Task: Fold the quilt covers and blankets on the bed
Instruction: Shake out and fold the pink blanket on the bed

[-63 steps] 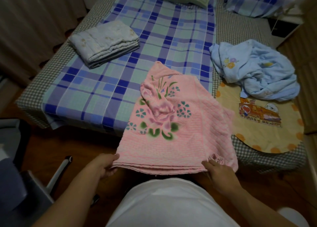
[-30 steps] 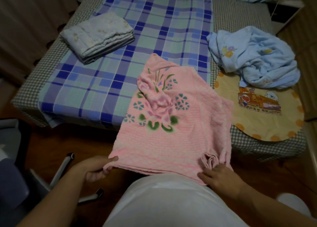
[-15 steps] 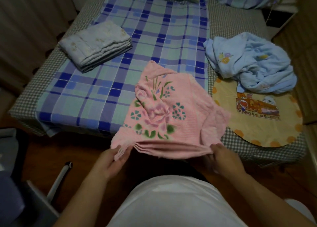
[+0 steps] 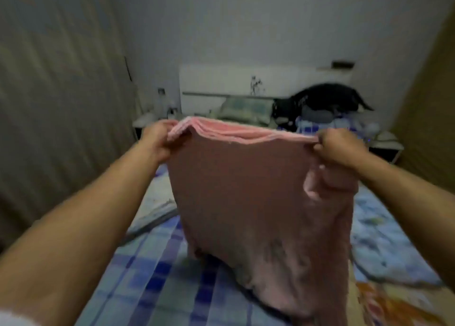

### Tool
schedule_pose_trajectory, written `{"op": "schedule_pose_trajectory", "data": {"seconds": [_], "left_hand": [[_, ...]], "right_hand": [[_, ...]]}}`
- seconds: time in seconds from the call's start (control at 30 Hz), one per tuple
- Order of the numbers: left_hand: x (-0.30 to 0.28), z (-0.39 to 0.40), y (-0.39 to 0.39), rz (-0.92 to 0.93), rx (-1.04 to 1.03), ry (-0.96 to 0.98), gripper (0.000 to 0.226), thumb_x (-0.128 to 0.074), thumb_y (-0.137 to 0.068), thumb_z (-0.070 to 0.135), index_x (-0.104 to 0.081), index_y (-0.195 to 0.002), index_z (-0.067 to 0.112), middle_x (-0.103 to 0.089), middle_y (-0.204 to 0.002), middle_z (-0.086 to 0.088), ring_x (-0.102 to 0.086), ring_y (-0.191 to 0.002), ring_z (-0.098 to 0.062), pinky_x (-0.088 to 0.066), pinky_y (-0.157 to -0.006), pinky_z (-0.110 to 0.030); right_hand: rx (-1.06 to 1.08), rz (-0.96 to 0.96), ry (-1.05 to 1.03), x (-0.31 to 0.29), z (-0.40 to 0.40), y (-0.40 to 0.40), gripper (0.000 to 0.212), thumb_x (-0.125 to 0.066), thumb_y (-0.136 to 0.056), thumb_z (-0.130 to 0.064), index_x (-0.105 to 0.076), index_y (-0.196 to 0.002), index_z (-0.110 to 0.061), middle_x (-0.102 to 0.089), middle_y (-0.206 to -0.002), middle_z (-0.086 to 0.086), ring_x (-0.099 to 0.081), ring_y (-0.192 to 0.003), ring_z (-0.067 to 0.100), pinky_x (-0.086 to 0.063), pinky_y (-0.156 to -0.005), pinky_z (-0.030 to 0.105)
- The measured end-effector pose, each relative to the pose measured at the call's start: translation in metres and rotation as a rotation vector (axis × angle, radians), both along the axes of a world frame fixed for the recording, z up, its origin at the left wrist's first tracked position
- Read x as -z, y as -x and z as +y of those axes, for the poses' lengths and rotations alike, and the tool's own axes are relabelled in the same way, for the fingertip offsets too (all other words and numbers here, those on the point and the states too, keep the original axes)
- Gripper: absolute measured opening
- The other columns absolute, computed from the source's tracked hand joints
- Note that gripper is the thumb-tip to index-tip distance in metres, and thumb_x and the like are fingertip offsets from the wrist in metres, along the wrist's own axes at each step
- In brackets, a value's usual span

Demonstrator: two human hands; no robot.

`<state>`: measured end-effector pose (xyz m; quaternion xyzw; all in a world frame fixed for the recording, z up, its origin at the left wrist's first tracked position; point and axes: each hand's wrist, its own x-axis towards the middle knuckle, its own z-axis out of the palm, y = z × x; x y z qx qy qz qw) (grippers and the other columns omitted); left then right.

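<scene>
Legible text: none; the view is motion-blurred.
Pink blanket: plain reverse side, no label or tag readable.
Plaid bed sheet: check pattern only, no lettering.
Headboard: a small dark mark, too blurred to tell whether it is writing.
Orange printed cloth: picture print, no words to make out.

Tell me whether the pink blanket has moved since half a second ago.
Yes. The pink blanket has gone up: it lay on the bed before; now the left hand and right hand grip its top edge and it hangs above the bed.
</scene>
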<state>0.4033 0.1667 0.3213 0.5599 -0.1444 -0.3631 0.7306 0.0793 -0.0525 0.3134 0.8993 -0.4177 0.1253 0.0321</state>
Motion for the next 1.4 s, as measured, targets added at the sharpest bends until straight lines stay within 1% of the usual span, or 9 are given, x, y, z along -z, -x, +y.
{"op": "schedule_pose_trajectory", "data": {"seconds": [0.17, 0.37, 0.6, 0.7, 0.87, 1.0, 1.13, 1.27, 1.4], "left_hand": [[-0.204, -0.048, -0.022, -0.417, -0.137, 0.141, 0.033, -0.04, -0.084, 0.01, -0.072, -0.091, 0.015, -0.075, -0.079, -0.003, -0.064, -0.062, -0.016, -0.03, -0.058, -0.026], [-0.24, -0.023, -0.03, -0.479, -0.23, 0.238, 0.038, -0.042, -0.075, 0.014, -0.075, -0.091, 0.018, -0.076, -0.097, -0.008, -0.067, -0.07, -0.018, -0.036, -0.054, -0.024], [-0.059, 0.076, -0.054, -0.35, -0.218, 0.023, 0.03, -0.049, -0.075, 0.006, -0.076, -0.066, 0.014, -0.067, -0.08, -0.013, -0.06, -0.071, -0.022, -0.048, -0.067, -0.032], [0.066, 0.143, -0.044, -0.165, -0.088, -0.213, 0.025, -0.048, -0.087, 0.003, -0.072, -0.082, 0.009, -0.065, -0.096, -0.019, -0.062, -0.083, -0.03, -0.057, -0.079, -0.04], [0.282, 0.25, 0.016, 0.173, 0.083, -0.682, 0.035, -0.034, -0.092, -0.01, -0.061, -0.104, 0.006, -0.064, -0.103, -0.024, -0.068, -0.083, -0.041, -0.061, -0.061, -0.042], [0.396, 0.306, 0.069, 0.081, 0.167, -0.968, 0.038, -0.033, -0.09, -0.013, -0.063, -0.101, 0.008, -0.065, -0.111, -0.028, -0.068, -0.088, -0.041, -0.058, -0.063, -0.039], [0.425, 0.342, 0.092, -0.141, 0.203, -1.115, 0.038, -0.04, -0.085, -0.013, -0.067, -0.098, 0.01, -0.062, -0.112, -0.015, -0.06, -0.094, -0.03, -0.052, -0.071, -0.028], [0.424, 0.355, 0.086, -0.283, 0.133, -1.069, 0.039, -0.043, -0.088, -0.014, -0.069, -0.107, 0.006, -0.065, -0.116, -0.018, -0.059, -0.096, -0.027, -0.045, -0.072, -0.027], [0.433, 0.349, 0.082, -0.107, -0.101, -0.989, 0.041, -0.042, -0.089, -0.013, -0.066, -0.113, 0.008, -0.061, -0.114, -0.022, -0.059, -0.077, -0.033, -0.051, -0.055, -0.022]], "right_hand": [[0.071, -0.319, 0.327, -0.217, -0.06, -0.014, 0.028, -0.065, -0.087, -0.04, -0.074, -0.102, -0.019, -0.072, -0.1, 0.018, -0.067, -0.092, 0.037, -0.053, -0.078, 0.037], [-0.026, -0.529, 0.533, -0.235, -0.037, -0.006, 0.043, -0.048, -0.072, -0.05, -0.072, -0.09, -0.019, -0.071, -0.087, 0.015, -0.065, -0.079, 0.039, -0.048, -0.065, 0.035], [-0.324, -0.409, 0.455, -0.048, 0.043, 0.001, 0.037, -0.05, -0.082, -0.046, -0.074, -0.085, -0.018, -0.072, -0.076, 0.012, -0.067, -0.062, 0.033, -0.054, -0.054, 0.037], [-0.421, -0.32, 0.391, 0.074, 0.093, 0.02, 0.028, -0.055, -0.083, -0.038, -0.072, -0.089, -0.017, -0.069, -0.074, 0.009, -0.065, -0.054, 0.029, -0.051, -0.046, 0.035], [-0.344, -0.019, -0.153, 0.265, 0.193, 0.08, 0.021, -0.053, -0.073, -0.041, -0.059, -0.091, -0.03, -0.068, -0.07, -0.004, -0.062, -0.047, 0.024, -0.043, -0.034, 0.027], [-0.142, 0.267, -0.415, 0.362, 0.256, 0.116, 0.013, -0.061, -0.073, -0.043, -0.058, -0.074, -0.031, -0.063, -0.065, -0.003, -0.061, -0.046, 0.022, -0.039, -0.035, 0.03], [-0.039, 0.174, -0.513, 0.39, 0.296, 0.128, 0.023, -0.077, -0.066, -0.037, -0.064, -0.084, -0.032, -0.069, -0.077, -0.005, -0.067, -0.058, 0.026, -0.048, -0.046, 0.029], [0.607, -0.21, -0.327, 0.365, 0.262, 0.167, 0.026, -0.069, -0.084, -0.01, -0.072, -0.11, -0.012, -0.071, -0.107, 0.019, -0.068, -0.089, 0.039, -0.054, -0.077, 0.041], [1.184, -0.441, -0.528, 0.381, 0.243, 0.221, 0.025, -0.056, -0.094, -0.012, -0.066, -0.115, -0.004, -0.066, -0.115, 0.027, -0.061, -0.102, 0.045, -0.051, -0.092, 0.047]]}}
